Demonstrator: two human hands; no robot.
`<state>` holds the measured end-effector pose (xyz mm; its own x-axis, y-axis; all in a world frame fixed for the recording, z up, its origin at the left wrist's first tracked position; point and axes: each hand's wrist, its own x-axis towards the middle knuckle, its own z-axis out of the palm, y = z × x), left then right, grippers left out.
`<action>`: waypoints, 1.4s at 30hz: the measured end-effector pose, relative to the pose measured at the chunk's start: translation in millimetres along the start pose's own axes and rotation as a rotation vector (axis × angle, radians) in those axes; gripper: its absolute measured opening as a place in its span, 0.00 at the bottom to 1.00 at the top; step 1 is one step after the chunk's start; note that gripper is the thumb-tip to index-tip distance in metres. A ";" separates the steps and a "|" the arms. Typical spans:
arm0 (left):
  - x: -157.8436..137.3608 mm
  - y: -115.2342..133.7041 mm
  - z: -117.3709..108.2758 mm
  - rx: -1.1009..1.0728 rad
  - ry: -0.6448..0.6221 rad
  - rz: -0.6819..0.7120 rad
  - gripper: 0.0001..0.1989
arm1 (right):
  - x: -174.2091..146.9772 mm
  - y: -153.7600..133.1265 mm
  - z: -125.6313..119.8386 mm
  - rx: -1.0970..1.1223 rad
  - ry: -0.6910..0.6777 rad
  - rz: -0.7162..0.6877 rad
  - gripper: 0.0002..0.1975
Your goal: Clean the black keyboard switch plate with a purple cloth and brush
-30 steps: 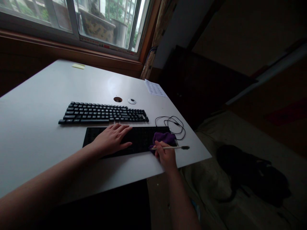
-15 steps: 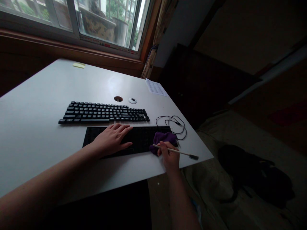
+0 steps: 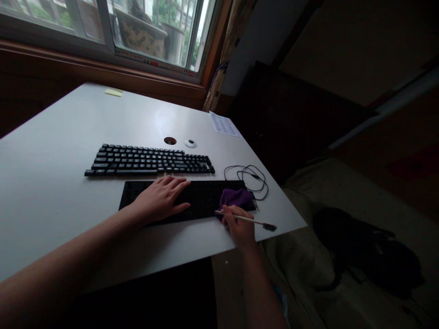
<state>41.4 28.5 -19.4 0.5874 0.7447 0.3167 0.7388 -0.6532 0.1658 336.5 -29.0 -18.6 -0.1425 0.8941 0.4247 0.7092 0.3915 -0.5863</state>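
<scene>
A black keyboard base [image 3: 199,201], whose surface shows no light keycaps, lies near the front edge of the white desk [image 3: 65,183]. My left hand [image 3: 161,198] rests flat on its left half, fingers spread. In my right hand [image 3: 240,226] is a slim toothbrush-like brush [image 3: 248,220], gripped between thumb and fingers. Its dark bristles point right, and the plain handle end points left over the base. A crumpled purple cloth [image 3: 236,197] covers the base's right end, against my right fingers; whether they also grip it is hidden.
Behind the base, rows of black keycaps [image 3: 147,161] lie in keyboard order. A coiled black cable [image 3: 245,171] is at the right. Farther back are a cable hole [image 3: 170,140], its round white cover [image 3: 190,143], a printed sheet [image 3: 224,124] and a yellow note [image 3: 113,92].
My right hand has shifted slightly left and down with the brush, and its handle end now sits lower, at the cloth's left edge. My left hand stays in place.
</scene>
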 end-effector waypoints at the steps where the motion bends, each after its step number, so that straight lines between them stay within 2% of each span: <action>1: 0.0 -0.2 0.1 -0.002 -0.002 -0.002 0.36 | -0.3 0.6 0.0 0.004 0.002 -0.005 0.24; 15: 0.2 0.1 -1.1 -0.013 -0.005 -0.002 0.35 | 1.8 -0.1 2.8 0.032 -0.054 -0.027 0.23; 18: -0.2 -0.8 0.2 -0.015 0.004 0.001 0.35 | -0.2 1.3 0.4 0.011 -0.021 -0.013 0.25; 22: -0.4 -1.2 0.9 -0.024 0.012 0.001 0.35 | -5.0 5.5 -1.2 0.046 0.101 0.040 0.24; 27: 0.1 -1.0 0.7 -0.020 0.010 0.001 0.35 | -5.8 10.4 1.7 0.006 0.057 0.060 0.24; 33: 0.2 -2.9 1.1 -0.034 -0.006 -0.004 0.36 | -2.2 14.8 1.6 0.043 0.194 0.239 0.23; 37: -0.1 -3.0 0.2 -0.032 -0.010 -0.009 0.36 | 0.0 16.8 -1.4 0.081 0.218 0.320 0.24; 42: -0.1 -1.9 -1.4 -0.022 -0.010 -0.006 0.36 | 0.4 37.4 -20.4 0.103 0.283 0.468 0.27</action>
<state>39.5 29.5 -18.5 0.5866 0.7497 0.3061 0.7346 -0.6518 0.1884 377.1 -18.5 -26.3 0.3728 0.8898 0.2632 0.5792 -0.0015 -0.8152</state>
